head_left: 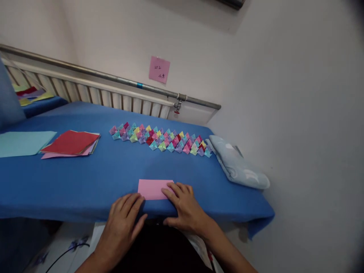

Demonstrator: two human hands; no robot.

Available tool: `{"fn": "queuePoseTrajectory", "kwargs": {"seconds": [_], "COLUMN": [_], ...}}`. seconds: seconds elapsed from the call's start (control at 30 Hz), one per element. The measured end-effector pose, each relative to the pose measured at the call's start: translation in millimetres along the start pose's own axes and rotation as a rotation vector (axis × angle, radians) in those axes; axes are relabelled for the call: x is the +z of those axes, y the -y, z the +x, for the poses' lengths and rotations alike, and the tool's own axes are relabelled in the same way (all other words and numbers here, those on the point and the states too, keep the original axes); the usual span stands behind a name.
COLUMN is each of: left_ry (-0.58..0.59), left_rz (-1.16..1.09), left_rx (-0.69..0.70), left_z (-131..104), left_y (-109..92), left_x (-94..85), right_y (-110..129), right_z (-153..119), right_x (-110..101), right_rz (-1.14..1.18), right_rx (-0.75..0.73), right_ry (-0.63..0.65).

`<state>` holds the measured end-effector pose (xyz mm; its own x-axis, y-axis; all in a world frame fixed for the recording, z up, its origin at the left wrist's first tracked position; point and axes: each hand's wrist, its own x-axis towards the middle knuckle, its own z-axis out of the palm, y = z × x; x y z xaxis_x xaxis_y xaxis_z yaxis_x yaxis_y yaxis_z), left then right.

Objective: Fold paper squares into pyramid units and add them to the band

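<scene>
A pink sheet of paper [153, 189], folded into a rectangle, lies flat near the front edge of the blue-covered table. My left hand [122, 220] touches its lower left corner with the fingertips, the thumb held apart. On the paper's right end rest the spread fingers of my right hand [183, 206], its thumb down by the table edge. Beyond the paper, several small folded paper pieces [162, 138] in many colours stand in close rows.
To the left lie a stack of coloured paper [69, 143] topped with red and some light teal sheets [25, 143]. A folded pale blue cloth [239, 163] sits at the right end. Behind the table [113, 178] run a radiator [110, 99] and a metal pipe [108, 79].
</scene>
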<state>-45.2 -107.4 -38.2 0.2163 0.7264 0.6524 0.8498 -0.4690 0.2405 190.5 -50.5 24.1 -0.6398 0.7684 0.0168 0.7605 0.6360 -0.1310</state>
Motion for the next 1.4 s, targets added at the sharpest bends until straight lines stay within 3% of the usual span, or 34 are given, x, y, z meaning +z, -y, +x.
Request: {"fn": "queuePoseTrajectory", "kwargs": {"seconds": [0.17, 0.3, 0.4, 0.63, 0.73, 0.83, 1.0, 1.13, 1.27, 1.4], "left_ry": [0.002, 0.029, 0.055, 0.083, 0.091, 0.094, 0.037, 0.073, 0.041, 0.099], "left_rz": [0.001, -0.001, 0.024, -0.021, -0.044, -0.059, -0.089, -0.082, -0.059, -0.074], "left_rx": [0.044, 0.128, 0.114, 0.065, 0.098, 0.148, 0.21, 0.276, 0.249, 0.218], "left_z": [8.4, 8.4, 9.5, 19.4, 19.5, 16.5, 13.5, 18.2, 26.0, 29.9], "left_y": [-6.3, -8.7, -6.8, -2.0, -2.6, -4.2, -8.0, -7.6, -3.0, -4.9], "left_x": [-0.8, 1.4, 5.5, 6.1, 4.1, 2.8, 1.6, 1.3, -0.6, -1.1], "right_y": [2.3, 8.8, 11.3, -4.1, -2.1, 6.3, 15.3, 17.7, 18.6, 19.5], "right_z": [-2.1, -5.4, -6.5, 30.4, 39.3, 31.3, -3.1, -22.9, -19.6, -7.9], "right_x": [-3.3, -3.1, 1.7, 4.1, 4.1, 3.8, 4.0, 11.2, 20.3, 23.7], "right_rz": [-0.015, -0.016, 0.003, 0.16, 0.197, 0.229, 0.306, 0.253, 0.165, 0.184], "right_rx": [0.04, -0.016, -0.009, 0.14, 0.106, 0.105, 0.049, -0.088, -0.025, -0.03], "right_ry": [-0.035, -0.071, -0.056, -0.179, -0.154, -0.153, -0.338, -0.247, -0.269, -0.267]}}
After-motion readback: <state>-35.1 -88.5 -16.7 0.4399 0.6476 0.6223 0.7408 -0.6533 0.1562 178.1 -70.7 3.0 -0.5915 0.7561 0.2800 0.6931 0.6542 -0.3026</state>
